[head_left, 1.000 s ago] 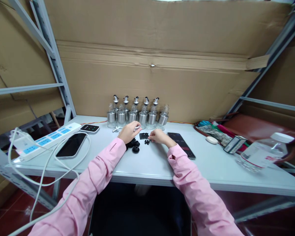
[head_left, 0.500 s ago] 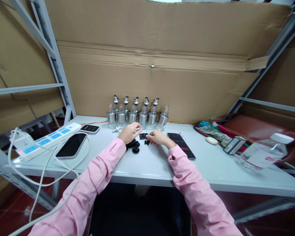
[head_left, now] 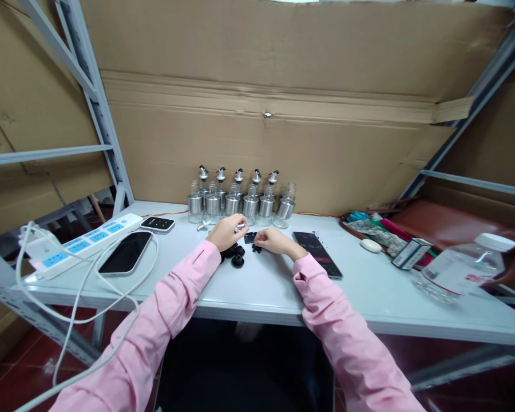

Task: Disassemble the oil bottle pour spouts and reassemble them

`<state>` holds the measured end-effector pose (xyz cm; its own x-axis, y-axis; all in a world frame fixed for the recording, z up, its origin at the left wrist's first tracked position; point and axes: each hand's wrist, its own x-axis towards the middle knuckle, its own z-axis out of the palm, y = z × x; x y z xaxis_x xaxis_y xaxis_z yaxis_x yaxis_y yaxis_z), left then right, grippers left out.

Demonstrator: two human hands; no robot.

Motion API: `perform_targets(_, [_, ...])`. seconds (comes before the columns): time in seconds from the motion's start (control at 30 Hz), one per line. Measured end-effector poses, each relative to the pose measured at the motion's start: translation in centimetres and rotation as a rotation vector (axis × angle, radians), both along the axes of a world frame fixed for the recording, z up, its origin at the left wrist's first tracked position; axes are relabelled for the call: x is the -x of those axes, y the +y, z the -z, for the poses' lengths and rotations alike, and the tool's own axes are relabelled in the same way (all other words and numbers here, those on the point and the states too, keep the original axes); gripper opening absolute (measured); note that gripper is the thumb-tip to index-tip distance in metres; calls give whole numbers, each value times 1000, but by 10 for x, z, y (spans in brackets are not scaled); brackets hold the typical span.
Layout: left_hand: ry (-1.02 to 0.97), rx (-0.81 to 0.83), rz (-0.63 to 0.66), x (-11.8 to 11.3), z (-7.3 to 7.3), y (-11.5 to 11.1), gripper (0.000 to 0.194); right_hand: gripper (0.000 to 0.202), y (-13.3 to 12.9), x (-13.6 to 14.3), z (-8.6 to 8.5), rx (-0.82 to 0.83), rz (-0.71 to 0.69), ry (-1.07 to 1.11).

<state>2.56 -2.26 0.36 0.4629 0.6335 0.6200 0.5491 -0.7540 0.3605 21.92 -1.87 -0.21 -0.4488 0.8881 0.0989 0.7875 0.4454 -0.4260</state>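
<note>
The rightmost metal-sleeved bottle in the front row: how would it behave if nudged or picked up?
The bottle might tip if pushed high, being taller than wide. It may be fragile, since its clear parts look like glass. Its shiny sleeve could feel slippery.

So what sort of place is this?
Probably a makeshift work corner in a workshop or storeroom: it has grey perforated metal uprights, brown cardboard sheets set up like walls, and rows of clear glass bottles with silvery sleeves on the table.
</note>
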Motion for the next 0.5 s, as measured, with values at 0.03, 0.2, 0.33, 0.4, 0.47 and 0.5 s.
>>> perform_targets(0.03, [-1, 2, 0, 0, 0, 0, 10, 17, 0, 1, 0, -18, 4, -5])
perform_targets(0.2, [1, 2, -5, 1, -1, 0, 10, 18, -1, 7, 4, -86, -2, -31])
perform_targets(0.33, [7, -33, -36, 0, -2, -1, 8, 15, -1, 8, 4, -85, 1, -33])
perform_targets(0.4, [23, -58, -52, -1, -4, -2, 7, 15, -2, 7, 2, -80, 15, -24])
perform_targets(0.47, [31, -68, -49, 0, -5, -3, 8, 16, -2, 7, 1, -85, 26, -14])
perform_targets(0.5, [27, -65, -41, 0, -5, -3, 8, 16, -2, 7, 1, -87, 27, -11])
